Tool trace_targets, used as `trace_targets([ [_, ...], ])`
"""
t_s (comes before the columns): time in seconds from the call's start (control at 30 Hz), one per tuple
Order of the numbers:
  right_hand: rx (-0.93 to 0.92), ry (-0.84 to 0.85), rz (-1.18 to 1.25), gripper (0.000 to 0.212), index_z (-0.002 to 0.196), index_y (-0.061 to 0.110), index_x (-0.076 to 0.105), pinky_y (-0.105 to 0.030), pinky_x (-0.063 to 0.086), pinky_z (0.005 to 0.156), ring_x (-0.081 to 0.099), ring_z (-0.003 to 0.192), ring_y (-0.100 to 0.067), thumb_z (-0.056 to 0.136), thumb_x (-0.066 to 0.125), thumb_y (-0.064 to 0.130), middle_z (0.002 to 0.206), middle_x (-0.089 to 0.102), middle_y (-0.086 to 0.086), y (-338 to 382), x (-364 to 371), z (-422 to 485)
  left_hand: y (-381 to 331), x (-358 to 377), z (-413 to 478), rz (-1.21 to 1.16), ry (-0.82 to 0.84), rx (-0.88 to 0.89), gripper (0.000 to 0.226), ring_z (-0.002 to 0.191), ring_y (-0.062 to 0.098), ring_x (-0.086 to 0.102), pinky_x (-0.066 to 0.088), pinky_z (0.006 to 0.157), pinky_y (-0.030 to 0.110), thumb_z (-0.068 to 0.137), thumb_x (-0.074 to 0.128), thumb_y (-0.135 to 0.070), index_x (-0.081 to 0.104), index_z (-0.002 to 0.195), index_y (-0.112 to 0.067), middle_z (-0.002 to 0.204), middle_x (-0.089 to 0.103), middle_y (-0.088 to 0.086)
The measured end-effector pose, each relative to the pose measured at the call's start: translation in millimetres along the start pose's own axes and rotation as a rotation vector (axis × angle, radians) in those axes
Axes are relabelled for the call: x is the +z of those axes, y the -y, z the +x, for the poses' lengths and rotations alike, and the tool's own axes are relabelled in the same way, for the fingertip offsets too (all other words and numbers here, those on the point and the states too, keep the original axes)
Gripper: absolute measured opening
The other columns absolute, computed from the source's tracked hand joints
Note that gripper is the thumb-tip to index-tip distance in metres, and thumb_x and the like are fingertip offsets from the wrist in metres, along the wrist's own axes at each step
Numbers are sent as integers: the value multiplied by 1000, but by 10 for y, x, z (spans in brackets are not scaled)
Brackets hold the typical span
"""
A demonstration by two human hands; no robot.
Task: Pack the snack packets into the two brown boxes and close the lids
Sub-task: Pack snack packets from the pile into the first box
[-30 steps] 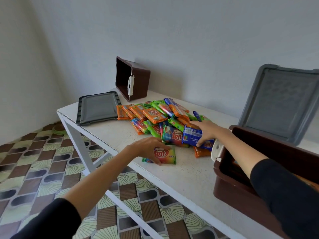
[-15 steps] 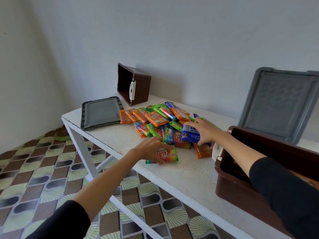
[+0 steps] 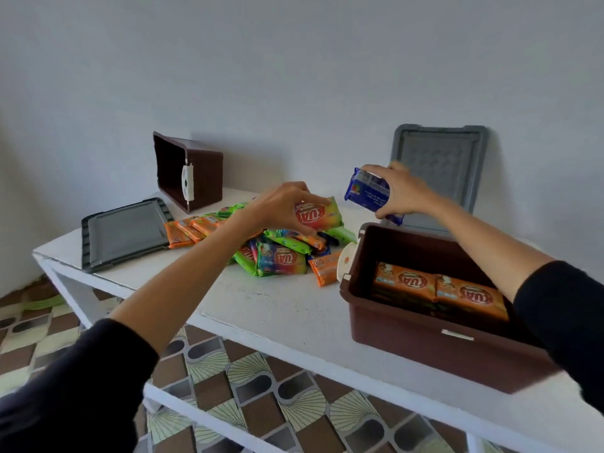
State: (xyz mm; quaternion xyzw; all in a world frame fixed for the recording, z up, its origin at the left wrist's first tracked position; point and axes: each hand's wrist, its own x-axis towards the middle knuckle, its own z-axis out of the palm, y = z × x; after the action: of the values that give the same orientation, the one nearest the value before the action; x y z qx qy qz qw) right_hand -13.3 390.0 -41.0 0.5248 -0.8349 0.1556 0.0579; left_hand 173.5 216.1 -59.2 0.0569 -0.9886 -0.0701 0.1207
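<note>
A pile of snack packets (image 3: 277,253) lies in the middle of the white table (image 3: 284,308). My left hand (image 3: 281,204) holds a green and red packet (image 3: 322,214) in the air above the pile. My right hand (image 3: 403,191) grips a blue packet (image 3: 366,194) above the far left corner of the near brown box (image 3: 434,341). That box stands open at the right with two orange packets (image 3: 438,289) on top inside. A second brown box (image 3: 186,171) lies on its side at the back left, its opening facing left.
One grey lid (image 3: 125,232) lies flat at the table's left end. Another grey lid (image 3: 441,165) leans against the wall behind the near box. The table's front edge runs diagonally, with patterned floor tiles (image 3: 261,397) below.
Both hands have lifted off the table with their packets. The right hand carried the blue packet right, to above the near box. The left hand raised its packet over the pile.
</note>
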Motion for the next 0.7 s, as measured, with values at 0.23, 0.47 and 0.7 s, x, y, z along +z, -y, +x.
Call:
trace_targets([
  [0.23,196,187,-104,99,144,24,27,-32,39,90,45,111,-28,62,82,23,116,43,-11,-595,-277,-820,-794,202,585,38,75,237,63,99,17,53,44,77,27,73,70,-48,47,131,-37,112,55,3],
  [0.47,310,321,-90,84,139,20,36,-30,41,90,45,116,-25,68,80,23,129,46,-10,-947,-106,-1430,-1361,766,940,85,267,397,64,104,17,48,35,79,24,77,69,-41,44,135,-32,115,52,3],
  [0.7,309,301,-19,65,133,17,49,-28,39,95,49,119,-23,74,76,17,132,53,-6,-1044,197,-1615,-1373,1178,1007,107,347,401,62,114,18,48,40,90,28,76,71,-41,50,132,-25,125,50,2],
])
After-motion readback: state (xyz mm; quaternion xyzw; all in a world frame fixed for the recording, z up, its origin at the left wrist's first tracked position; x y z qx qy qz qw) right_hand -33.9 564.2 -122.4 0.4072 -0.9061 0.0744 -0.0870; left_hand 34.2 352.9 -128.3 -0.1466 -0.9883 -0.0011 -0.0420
